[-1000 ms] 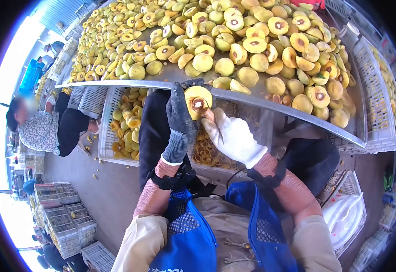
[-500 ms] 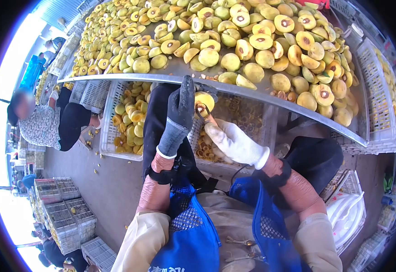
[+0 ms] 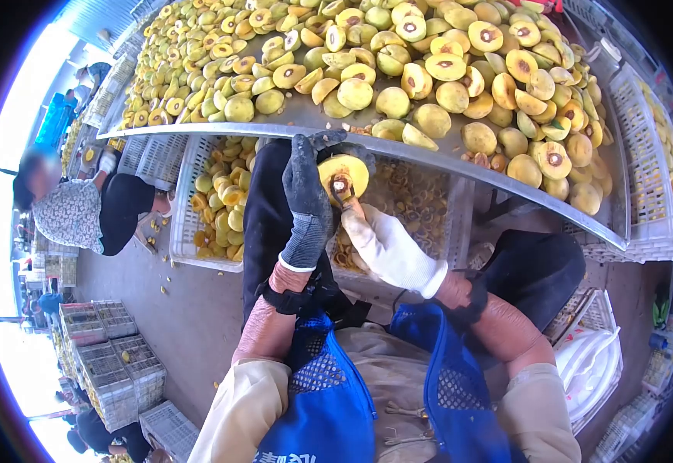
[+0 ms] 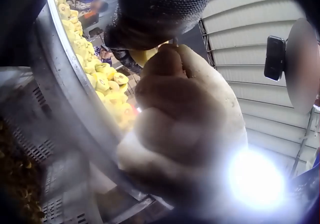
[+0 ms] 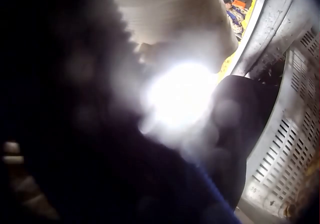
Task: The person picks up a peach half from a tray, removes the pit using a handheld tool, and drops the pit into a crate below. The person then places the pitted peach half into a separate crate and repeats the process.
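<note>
In the head view my left hand (image 3: 308, 189), in a dark glove, holds a yellow peach half (image 3: 349, 171) with its cut face toward me. A pale stone centre ringed in brown shows in the flesh. My right hand (image 3: 390, 243), in a white glove, grips a small pitting knife (image 3: 346, 201) whose handle is mostly hidden by the fingers. Its tip meets the fruit at the stone. From the left wrist, the curled white-gloved fingers (image 4: 182, 104) fill the middle, below the dark glove (image 4: 162, 9). Glare and dark fabric cover most of the right wrist view.
A metal table (image 3: 460, 164) heaped with peach halves stands ahead, its raised edge just beyond my hands. Beneath sit a crate (image 3: 182, 224) of yellow halves and another crate (image 3: 456, 224) with brown scraps. A person (image 3: 70, 208) sits at the left; stacked crates (image 3: 113, 390) stand behind.
The peach half tilted away, with the knife's curved blade showing at its stone, then turned its cut face back toward me. Both hands stay together at the fruit.
</note>
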`<state>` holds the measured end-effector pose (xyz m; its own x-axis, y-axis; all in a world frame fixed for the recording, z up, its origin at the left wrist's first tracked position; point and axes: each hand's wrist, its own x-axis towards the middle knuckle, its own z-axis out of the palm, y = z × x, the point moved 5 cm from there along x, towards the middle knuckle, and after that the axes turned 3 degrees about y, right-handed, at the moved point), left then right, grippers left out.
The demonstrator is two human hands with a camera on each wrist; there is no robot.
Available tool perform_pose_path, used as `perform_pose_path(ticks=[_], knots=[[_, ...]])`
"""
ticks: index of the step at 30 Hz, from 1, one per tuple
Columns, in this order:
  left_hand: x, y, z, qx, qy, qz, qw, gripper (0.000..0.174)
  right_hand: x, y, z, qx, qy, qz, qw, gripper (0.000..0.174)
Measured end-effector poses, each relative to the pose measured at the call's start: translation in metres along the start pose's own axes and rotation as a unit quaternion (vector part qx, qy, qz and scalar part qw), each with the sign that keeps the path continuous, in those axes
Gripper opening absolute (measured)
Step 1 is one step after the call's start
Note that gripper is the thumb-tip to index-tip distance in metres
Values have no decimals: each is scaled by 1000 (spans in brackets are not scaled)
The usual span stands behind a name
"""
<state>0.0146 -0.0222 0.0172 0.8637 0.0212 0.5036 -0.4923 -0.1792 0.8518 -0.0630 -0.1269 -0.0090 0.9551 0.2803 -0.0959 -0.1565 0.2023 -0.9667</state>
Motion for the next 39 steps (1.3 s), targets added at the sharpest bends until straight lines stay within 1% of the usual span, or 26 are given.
perform_pose_path(ticks=[1,4,5,7,8,10,11,13,15,16,17,18,19,20,22,23,26,27,28,29,30,32,33,36,37,39], knots=[[-3,-15,-3,-32,42,-53,997,30,0,3,0,-40,8,-27,999,38],[-9,-5,-4,-20,110,-39,993,33,-1,7,4,17,9,-31,999,39],[-10,-5,-3,-81,122,-22,989,32,-2,8,5,54,-10,2,998,40],[-10,-12,-4,-57,121,-36,990,32,-5,6,7,128,-49,65,989,42],[-8,-10,-5,-2,104,1,995,32,-5,7,8,131,-51,80,987,43],[-6,-6,-7,106,82,82,988,32,-5,10,9,135,-57,110,983,46],[-6,-10,-12,163,76,96,979,31,-7,7,10,163,-75,118,977,46],[-6,-8,-15,252,60,166,952,32,-12,-1,12,218,-113,134,960,47],[-5,4,-12,311,44,275,909,38,-13,-1,12,271,-137,164,939,47],[-2,3,-14,258,-2,192,947,40,-13,-2,14,296,-148,179,926,48],[-1,5,-15,201,-49,107,973,43,-15,-7,13,302,-139,192,923,49],[1,10,-12,140,-94,21,985,46,-15,-8,12,316,-150,192,917,49],[7,19,-7,38,-129,-29,991,48,-14,-9,11,331,-161,192,910,49],[5,21,-5,-4,-99,-16,995,47,-13,-11,11,345,-172,191,902,49],[-1,20,-1,-87,-40,11,995,45,-13,-12,10,342,-170,195,903,50],[-1,12,-4,-31,-18,61,997,48,-13,-12,11,342,-171,198,903,51],[-3,-19,-23,106,-84,69,988,57,-14,-6,8,171,-138,189,957,54],[-4,-21,-24,138,-107,19,984,62,-14,-4,8,117,-125,168,971,56],[-6,-23,-24,172,-131,-30,976,68,-15,-2,9,120,-128,176,969,56],[-10,-44,-24,141,-127,-59,980,69,-16,-2,10,122,-130,183,967,55],[-12,-52,-23,120,-108,-55,985,68,-16,-2,11,124,-131,189,965,54],[-16,-68,-21,78,-72,-43,993,66,-18,-1,11,195,-149,195,950,53],[-14,-57,-17,33,-51,-46,997,64,-18,-1,13,229,-159,198,940,52],[-13,-41,-13,-74,3,-82,994,54,-18,-1,16,254,-161,195,934,51],[-13,-47,-15,-119,5,-112,987,52,-17,-2,16,228,-158,187,942,51],[-16,-49,-22,-44,9,-68,997,46,-17,-3,16,178,-151,173,957,51]])
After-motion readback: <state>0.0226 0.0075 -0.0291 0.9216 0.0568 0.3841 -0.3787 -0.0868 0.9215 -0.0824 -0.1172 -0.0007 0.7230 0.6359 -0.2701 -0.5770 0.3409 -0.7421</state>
